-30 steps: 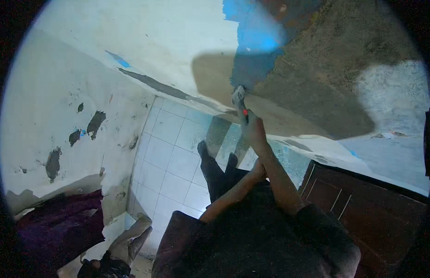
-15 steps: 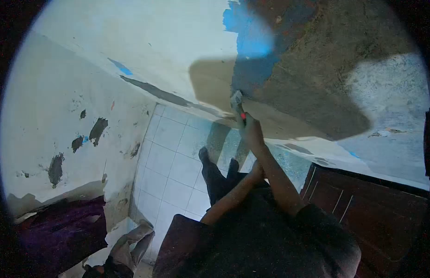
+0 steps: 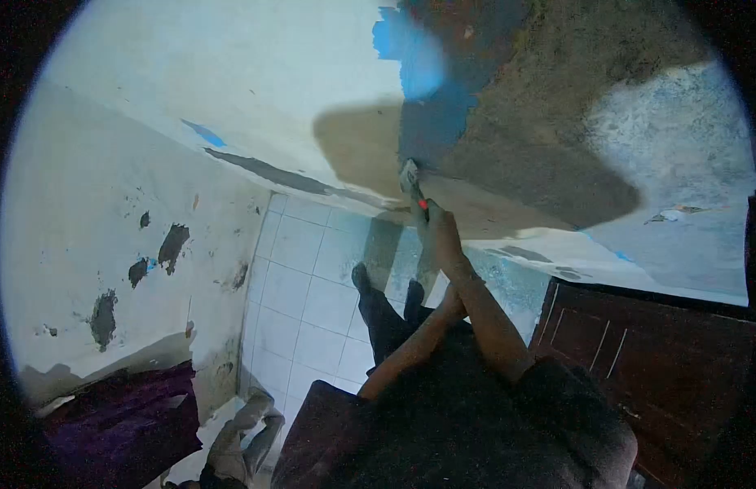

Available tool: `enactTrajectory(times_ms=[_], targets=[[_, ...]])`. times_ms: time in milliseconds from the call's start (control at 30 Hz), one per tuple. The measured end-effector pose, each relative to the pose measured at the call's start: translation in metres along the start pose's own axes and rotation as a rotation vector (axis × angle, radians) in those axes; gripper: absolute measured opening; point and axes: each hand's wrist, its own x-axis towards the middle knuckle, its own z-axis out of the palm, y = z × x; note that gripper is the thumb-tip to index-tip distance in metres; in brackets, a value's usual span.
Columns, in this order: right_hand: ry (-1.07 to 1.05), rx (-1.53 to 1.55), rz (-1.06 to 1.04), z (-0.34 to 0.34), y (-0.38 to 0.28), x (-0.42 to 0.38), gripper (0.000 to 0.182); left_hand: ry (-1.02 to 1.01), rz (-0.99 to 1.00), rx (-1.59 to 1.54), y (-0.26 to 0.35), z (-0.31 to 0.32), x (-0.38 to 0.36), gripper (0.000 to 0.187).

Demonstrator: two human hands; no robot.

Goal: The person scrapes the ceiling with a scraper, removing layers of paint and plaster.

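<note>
Closed around the handle of a scraper (image 3: 409,176) is my right hand (image 3: 442,228). The scraper's blade rests against the wall (image 3: 345,73), at the lower end of a blue paint patch (image 3: 431,122) where the pale coat stops. A red spot shows on the handle. My left hand (image 3: 453,303) is at my right forearm, below the wrist; its fingers are mostly hidden behind that arm. Right of the blue patch the wall is bare and grey-brown.
White floor tiles (image 3: 300,277) lie under my feet. At the lower right is a dark brown door (image 3: 663,359). Purple cloth (image 3: 125,424) and a greyish cloth (image 3: 243,436) are at the lower left, by a side wall (image 3: 92,220) with peeled spots.
The view has shifted slightly, so the wall patches appear a little further left. The scraper stays at the lower end of the blue patch, with my right hand around it.
</note>
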Motion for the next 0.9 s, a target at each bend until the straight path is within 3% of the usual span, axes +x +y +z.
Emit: enactTrajectory(times_ms=[67, 167, 200, 233, 333, 367, 533, 600, 767, 867, 900], targets=[[-0.082, 0.039, 0.104, -0.017, 0.008, -0.002, 0.024, -0.092, 0.038, 0.168, -0.052, -0.022, 0.018, 0.026], [-0.078, 0.053, 0.117, -0.012, 0.023, -0.003, 0.029, -0.116, 0.06, 0.234, -0.063, -0.023, 0.021, 0.025], [-0.072, 0.044, 0.14, -0.007, 0.027, -0.002, 0.036, -0.103, 0.049, 0.22, -0.047, -0.033, 0.014, 0.025], [0.114, 0.043, -0.117, 0.007, 0.03, 0.002, 0.024, -0.094, 0.038, 0.205, -0.038, -0.039, 0.008, 0.025], [0.051, 0.047, -0.059, 0.011, 0.017, 0.003, 0.024, -0.072, -0.015, 0.16, -0.031, -0.034, 0.02, 0.024], [-0.074, 0.042, 0.053, 0.004, 0.013, 0.003, 0.026, -0.066, -0.02, 0.145, -0.026, -0.033, 0.018, 0.024], [-0.057, 0.06, 0.082, -0.017, 0.035, -0.011, 0.028, -0.027, -0.048, 0.064, -0.06, 0.004, 0.013, 0.023], [0.072, 0.037, -0.06, -0.008, 0.043, -0.007, 0.032, -0.004, -0.055, 0.034, -0.044, -0.009, 0.003, 0.023], [-0.058, 0.09, 0.143, -0.021, 0.027, -0.011, 0.035, 0.039, -0.119, -0.022, -0.031, 0.004, 0.02, 0.022], [0.058, 0.189, 0.029, -0.033, 0.035, -0.019, 0.03, 0.05, -0.134, -0.058, -0.048, 0.018, 0.006, 0.022], [0.06, 0.073, 0.044, -0.03, 0.041, -0.017, 0.031, 0.057, -0.139, -0.075, -0.048, 0.021, 0.007, 0.022]])
